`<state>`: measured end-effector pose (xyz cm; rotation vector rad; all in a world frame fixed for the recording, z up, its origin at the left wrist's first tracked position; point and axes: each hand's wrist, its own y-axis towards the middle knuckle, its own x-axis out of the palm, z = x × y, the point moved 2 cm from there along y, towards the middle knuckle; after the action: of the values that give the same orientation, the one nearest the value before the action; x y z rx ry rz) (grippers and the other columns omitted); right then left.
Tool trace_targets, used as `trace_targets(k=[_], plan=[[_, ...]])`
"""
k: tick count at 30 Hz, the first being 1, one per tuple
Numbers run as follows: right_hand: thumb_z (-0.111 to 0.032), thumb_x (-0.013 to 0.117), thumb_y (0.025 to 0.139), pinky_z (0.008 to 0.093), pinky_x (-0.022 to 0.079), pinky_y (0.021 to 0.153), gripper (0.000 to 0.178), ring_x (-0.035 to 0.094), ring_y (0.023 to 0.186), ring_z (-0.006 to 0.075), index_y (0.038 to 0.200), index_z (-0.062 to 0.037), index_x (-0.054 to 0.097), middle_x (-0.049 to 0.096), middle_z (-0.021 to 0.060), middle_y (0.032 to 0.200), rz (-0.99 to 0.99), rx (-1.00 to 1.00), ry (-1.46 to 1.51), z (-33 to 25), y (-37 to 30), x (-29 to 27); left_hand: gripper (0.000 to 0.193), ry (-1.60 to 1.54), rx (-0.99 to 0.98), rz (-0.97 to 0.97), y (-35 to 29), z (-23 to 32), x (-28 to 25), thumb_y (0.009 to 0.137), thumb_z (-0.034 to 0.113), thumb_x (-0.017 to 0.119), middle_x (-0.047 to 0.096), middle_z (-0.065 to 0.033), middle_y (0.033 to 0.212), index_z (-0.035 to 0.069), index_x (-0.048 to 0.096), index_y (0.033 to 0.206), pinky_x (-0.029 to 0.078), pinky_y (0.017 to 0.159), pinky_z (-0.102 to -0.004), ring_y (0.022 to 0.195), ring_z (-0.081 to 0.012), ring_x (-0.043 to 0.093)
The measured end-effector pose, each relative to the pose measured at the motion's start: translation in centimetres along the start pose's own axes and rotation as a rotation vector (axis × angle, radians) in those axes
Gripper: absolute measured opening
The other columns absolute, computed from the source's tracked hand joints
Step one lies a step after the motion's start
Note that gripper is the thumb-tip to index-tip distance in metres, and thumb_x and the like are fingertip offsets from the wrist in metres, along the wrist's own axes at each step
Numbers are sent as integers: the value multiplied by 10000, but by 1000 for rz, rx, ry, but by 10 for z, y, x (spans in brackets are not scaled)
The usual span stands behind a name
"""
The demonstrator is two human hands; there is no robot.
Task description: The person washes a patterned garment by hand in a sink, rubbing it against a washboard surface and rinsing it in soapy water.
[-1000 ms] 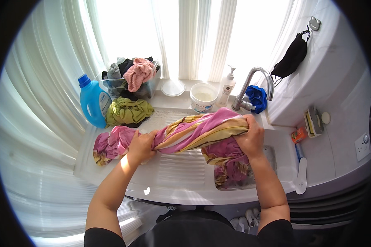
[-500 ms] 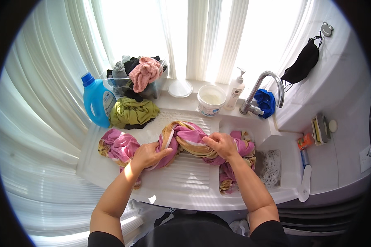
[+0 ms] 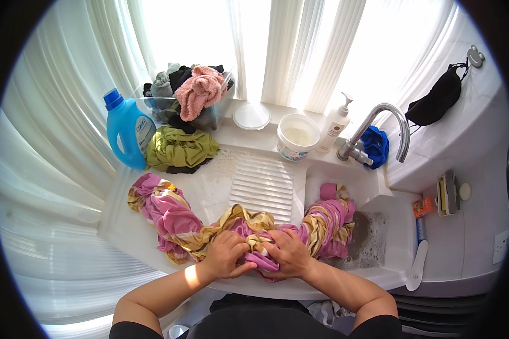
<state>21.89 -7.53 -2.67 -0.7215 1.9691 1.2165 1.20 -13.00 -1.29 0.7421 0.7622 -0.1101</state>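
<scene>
A long wet-looking pink, yellow and white cloth [image 3: 172,214] lies bunched across the ridged washboard sink. Its left end rests on the flat ledge; its twisted right part hangs into the basin [image 3: 398,234]. At the sink's front edge my left hand [image 3: 227,254] is closed on the middle of the cloth. Close beside it, my right hand [image 3: 288,254] grips the same bunched part, the two hands nearly touching. A pink fold shows between them. Behind the cloth, the white washboard ridges [image 3: 262,183] are exposed. Some fingertips are hidden in the fabric.
A blue detergent bottle [image 3: 124,135], green garment [image 3: 181,148] and clear bin of clothes [image 3: 220,116] stand at the back left. Along the back are a white tub [image 3: 297,138], pump bottle [image 3: 333,127] and tap [image 3: 401,130]. A white brush [image 3: 417,265] lies right of the sudsy basin.
Both hands have drawn the middle of the cloth toward me and moved closer together, uncovering the washboard ridges. The view has shifted slightly.
</scene>
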Motion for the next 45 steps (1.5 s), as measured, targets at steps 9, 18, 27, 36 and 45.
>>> trace_targets(k=[9, 18, 27, 36, 45], plan=[[-489, 688, 791, 466, 499, 889, 671, 620, 1069, 393, 1303, -83, 535, 661, 232, 1127, -42, 741, 108, 153, 95, 58, 528, 661, -786, 113, 116, -148, 50, 931, 556, 505, 697, -187, 908, 61, 688, 959, 423, 856, -568, 991, -378, 635], [-403, 659, 784, 473, 415, 935, 368, 596, 1056, 307, 988, -96, 644, 624, 149, 1108, 126, 142, 9, -7, -14, 20, 287, 250, -46, 101, -17, -5, 34, 842, 391, 658, 609, -45, 846, 124, 640, 739, 374, 813, -434, 798, -252, 572], [-359, 601, 797, 447, 479, 959, 540, 622, 1062, 369, 1248, -62, 612, 662, 221, 1094, -317, 865, 297, 113, 81, 18, 793, 578, -907, -554, 107, -97, 16, 782, 754, 565, 675, -186, 999, 128, 615, 1266, 416, 936, -573, 1029, -407, 613], [-401, 715, 721, 402, 449, 815, 362, 631, 840, 318, 882, -81, 664, 652, 133, 992, 38, 345, -80, 24, -3, 31, 452, 334, -278, -69, -11, -45, 41, 796, 571, 682, 613, -92, 813, 119, 678, 829, 414, 774, -436, 805, -302, 589], [-371, 634, 820, 497, 481, 914, 555, 588, 1088, 411, 1291, -84, 576, 612, 232, 1187, -84, 759, 197, 85, 64, 34, 370, 148, -472, -163, 70, -120, 35, 951, 419, 527, 679, -159, 960, 111, 725, 1003, 491, 778, -493, 971, -340, 641]])
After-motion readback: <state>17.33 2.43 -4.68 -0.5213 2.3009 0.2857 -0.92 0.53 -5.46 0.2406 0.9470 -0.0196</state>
